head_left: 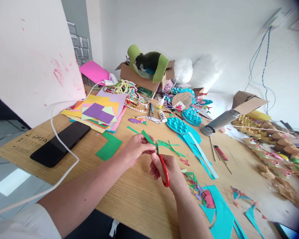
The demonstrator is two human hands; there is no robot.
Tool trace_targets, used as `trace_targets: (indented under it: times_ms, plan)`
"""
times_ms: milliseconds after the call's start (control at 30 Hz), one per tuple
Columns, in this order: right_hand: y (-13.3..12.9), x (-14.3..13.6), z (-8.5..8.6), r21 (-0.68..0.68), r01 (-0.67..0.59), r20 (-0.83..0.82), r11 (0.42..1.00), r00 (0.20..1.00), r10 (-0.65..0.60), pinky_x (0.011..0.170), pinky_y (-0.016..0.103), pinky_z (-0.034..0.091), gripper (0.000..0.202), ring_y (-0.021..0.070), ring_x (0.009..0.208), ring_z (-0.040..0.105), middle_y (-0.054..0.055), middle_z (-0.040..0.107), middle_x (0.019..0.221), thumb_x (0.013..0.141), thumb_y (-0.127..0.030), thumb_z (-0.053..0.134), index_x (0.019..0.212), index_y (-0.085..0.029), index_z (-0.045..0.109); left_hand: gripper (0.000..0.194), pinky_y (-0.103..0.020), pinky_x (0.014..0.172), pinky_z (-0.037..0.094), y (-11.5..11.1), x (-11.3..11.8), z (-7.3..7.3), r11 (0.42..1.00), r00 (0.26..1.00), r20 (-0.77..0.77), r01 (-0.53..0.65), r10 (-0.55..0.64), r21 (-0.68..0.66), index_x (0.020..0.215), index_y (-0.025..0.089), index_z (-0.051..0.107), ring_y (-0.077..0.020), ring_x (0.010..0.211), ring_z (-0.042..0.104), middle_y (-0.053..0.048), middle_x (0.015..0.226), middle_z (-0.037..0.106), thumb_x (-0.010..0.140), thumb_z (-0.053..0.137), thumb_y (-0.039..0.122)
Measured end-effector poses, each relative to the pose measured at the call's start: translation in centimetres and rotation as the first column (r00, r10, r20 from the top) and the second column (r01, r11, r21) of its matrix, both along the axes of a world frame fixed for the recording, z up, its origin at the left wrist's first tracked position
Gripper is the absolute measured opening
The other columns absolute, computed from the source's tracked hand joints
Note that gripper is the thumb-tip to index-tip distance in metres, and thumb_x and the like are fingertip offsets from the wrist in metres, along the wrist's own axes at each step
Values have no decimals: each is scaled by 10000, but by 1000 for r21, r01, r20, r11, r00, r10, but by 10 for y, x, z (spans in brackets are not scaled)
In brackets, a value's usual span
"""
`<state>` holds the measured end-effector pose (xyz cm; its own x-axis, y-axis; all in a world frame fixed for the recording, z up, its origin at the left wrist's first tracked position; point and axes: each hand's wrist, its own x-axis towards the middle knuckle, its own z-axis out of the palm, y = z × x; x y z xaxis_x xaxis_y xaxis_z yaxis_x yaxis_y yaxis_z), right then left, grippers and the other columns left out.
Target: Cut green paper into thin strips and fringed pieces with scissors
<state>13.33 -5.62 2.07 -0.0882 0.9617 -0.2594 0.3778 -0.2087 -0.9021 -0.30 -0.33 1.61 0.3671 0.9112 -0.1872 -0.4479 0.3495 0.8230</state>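
I'm mid-cut imo: L hand [137,146] pinching green paper strip [147,136], R hand [169,167] gripping red-handled scissors [162,161] at strip's right end; next snip prob needs it steady.

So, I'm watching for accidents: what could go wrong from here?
The scissors are close to the left hand, so a slip might nick it. The green strip it holds is narrow; a cut could stray. The cable loops near the left forearm and might snag.
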Motion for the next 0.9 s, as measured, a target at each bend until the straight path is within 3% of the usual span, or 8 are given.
trace_targets:
  times_ms: [900]
  plan:
    - [0, 0, 1, -18, 12, 29, 1000, 1000, -11, 353, 185, 355, 536, 101, 345, 512, 26, 593, 456, 732, -661, 593, 561, -156, 546, 256, -222, 580, 442, 1, -1, -2, 993, 999, -43, 39, -34, 115, 802, 133, 588, -91, 571, 572, 16, 642, 598, 575, 706, 134]
